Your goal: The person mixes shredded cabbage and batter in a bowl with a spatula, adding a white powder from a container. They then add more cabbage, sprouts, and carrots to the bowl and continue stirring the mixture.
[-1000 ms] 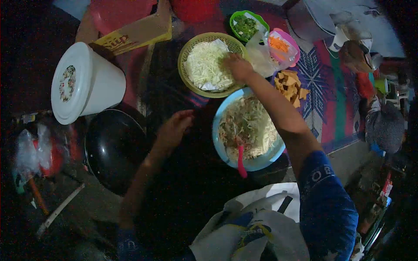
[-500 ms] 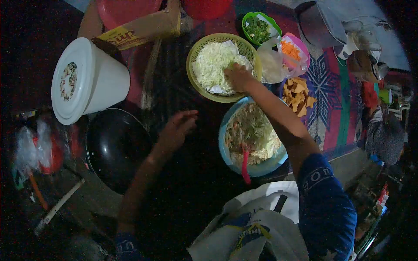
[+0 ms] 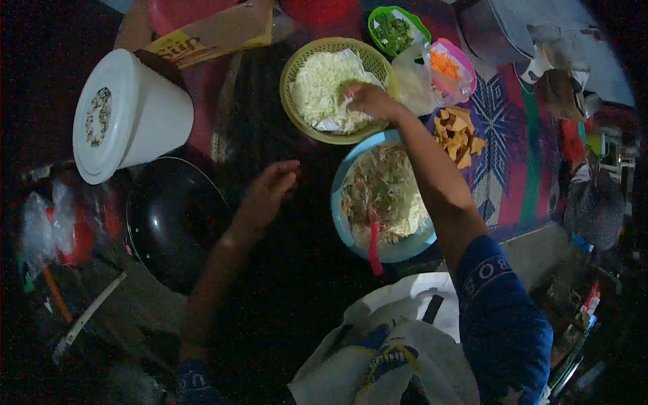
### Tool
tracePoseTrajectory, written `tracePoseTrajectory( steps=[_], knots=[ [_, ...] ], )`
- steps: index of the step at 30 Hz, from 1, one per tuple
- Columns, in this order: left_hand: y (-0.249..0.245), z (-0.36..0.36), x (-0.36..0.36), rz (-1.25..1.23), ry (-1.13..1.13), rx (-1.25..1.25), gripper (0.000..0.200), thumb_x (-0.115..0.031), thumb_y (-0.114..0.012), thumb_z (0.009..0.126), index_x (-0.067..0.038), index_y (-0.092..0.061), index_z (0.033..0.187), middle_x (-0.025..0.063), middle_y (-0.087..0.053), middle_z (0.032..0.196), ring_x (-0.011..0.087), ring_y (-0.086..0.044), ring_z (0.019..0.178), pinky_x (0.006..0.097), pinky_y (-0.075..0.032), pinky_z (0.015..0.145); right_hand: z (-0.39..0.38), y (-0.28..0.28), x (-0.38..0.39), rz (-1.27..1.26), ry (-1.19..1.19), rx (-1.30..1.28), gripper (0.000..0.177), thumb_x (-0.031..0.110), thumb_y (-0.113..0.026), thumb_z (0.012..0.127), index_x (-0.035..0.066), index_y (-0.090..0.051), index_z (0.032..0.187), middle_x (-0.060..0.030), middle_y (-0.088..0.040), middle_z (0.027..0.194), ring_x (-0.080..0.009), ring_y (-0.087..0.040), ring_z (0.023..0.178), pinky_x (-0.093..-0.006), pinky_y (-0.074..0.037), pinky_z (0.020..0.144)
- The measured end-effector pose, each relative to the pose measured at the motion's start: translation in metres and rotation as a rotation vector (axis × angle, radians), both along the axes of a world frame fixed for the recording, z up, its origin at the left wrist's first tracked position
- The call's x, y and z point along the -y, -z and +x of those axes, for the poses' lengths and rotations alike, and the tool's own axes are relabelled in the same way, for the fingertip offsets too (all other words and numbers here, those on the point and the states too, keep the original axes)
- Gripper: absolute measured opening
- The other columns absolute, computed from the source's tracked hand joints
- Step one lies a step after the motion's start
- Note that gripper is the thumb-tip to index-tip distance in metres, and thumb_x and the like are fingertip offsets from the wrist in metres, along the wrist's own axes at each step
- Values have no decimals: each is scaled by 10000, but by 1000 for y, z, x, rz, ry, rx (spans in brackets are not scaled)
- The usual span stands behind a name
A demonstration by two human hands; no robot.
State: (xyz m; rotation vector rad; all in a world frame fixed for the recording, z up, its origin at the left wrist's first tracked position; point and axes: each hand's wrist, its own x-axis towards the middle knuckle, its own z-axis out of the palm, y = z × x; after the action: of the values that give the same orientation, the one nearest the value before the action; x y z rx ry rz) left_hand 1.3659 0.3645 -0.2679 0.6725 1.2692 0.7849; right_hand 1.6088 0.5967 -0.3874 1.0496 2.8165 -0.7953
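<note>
My right hand [image 3: 372, 101] reaches into the yellow-green plastic basket [image 3: 289, 101], fingers curled down into pale shredded cabbage [image 3: 327, 79] on white paper. Below the basket, partly under my right forearm, stands a light blue bowl [image 3: 341, 233] holding a mix of shredded vegetables [image 3: 378, 175]. A utensil with a pinkish-red handle [image 3: 374, 251] leans in that bowl, its working end buried. My left hand [image 3: 270, 187] hangs over the dark area left of the bowl, fingers loosely extended, holding nothing.
A lidded white bucket [image 3: 152, 111] and a black wok [image 3: 175, 223] stand at left. Beyond the basket are a green bowl of chopped greens [image 3: 393, 34], a pink bowl of orange shreds [image 3: 445, 65], a plastic bag [image 3: 413, 79] and brown fried pieces [image 3: 457, 135]. A cardboard box [image 3: 216, 37] lies at the back.
The whole view has shifted slightly, moving things up and left. My right hand stays in the cabbage; my left hand still hovers with nothing in it.
</note>
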Motion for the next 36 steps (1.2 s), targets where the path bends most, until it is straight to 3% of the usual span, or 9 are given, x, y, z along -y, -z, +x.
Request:
tracePoseTrajectory(
  steps=[2,8,19,21,25,27,30,35,36],
  knots=[
    [-11,6,1,-1,16,-44,297,-186,-509,900,-75,-520,1176,43,-562,1076,130,-524,945,293,-423,847,-5,-65,13,-633,526,-127,357,257,-672,698,139,-585,1024,-119,-577,952,-189,-562,860,-334,-476,750],
    [9,10,12,57,68,-55,333,-246,-523,894,-84,-513,1186,37,-559,1075,130,-527,931,286,-425,830,25,-133,59,-1056,540,-611,224,54,-626,750,89,-564,962,14,-540,937,-76,-488,869,-222,-391,762],
    [-15,38,11,8,33,67,308,-310,-531,878,-104,-537,1108,4,-565,994,117,-528,895,283,-426,789,93,-191,193,-474,297,-143,256,75,-631,787,72,-594,1040,-52,-590,1097,-175,-533,1015,-310,-404,870],
    [-13,38,9,7,27,81,324,-309,-538,872,-101,-532,1121,8,-570,1004,120,-532,903,288,-429,791,94,-194,204,-106,332,-259,205,85,-614,802,76,-617,1007,-104,-617,1054,-214,-587,957,-331,-442,819],
    [-8,32,7,6,1,136,382,-325,-546,864,-94,-513,1167,36,-575,1056,136,-542,941,304,-435,811,82,-189,222,-34,633,-62,129,71,-614,769,61,-645,893,-146,-646,817,-274,-636,729,-346,-488,652],
    [-14,27,3,20,-18,123,404,-340,-535,869,-90,-502,1185,47,-567,1083,144,-542,957,308,-434,822,94,-149,231,237,459,-67,181,71,-587,683,52,-641,855,-165,-624,783,-335,-600,717,-432,-486,662],
    [-6,15,6,15,-61,124,435,-362,-520,878,-84,-482,1210,60,-551,1122,152,-540,972,312,-433,833,88,-122,244,-48,428,209,188,16,-642,641,53,-629,825,-130,-615,899,-339,-588,825,-385,-478,719],
    [-8,-1,2,29,-146,217,447,-354,-523,881,-79,-463,1229,64,-524,1160,161,-536,978,311,-431,840,77,-183,194,65,511,-199,166,67,-613,761,77,-601,926,-116,-591,814,-237,-611,699,-339,-476,633],
    [-6,-4,-2,10,-155,163,426,-328,-493,895,-88,-449,1245,68,-517,1177,176,-537,985,327,-436,849,76,-206,174,84,664,-210,147,61,-584,739,70,-619,881,-116,-625,825,-304,-605,747,-377,-470,647]
  ],
)
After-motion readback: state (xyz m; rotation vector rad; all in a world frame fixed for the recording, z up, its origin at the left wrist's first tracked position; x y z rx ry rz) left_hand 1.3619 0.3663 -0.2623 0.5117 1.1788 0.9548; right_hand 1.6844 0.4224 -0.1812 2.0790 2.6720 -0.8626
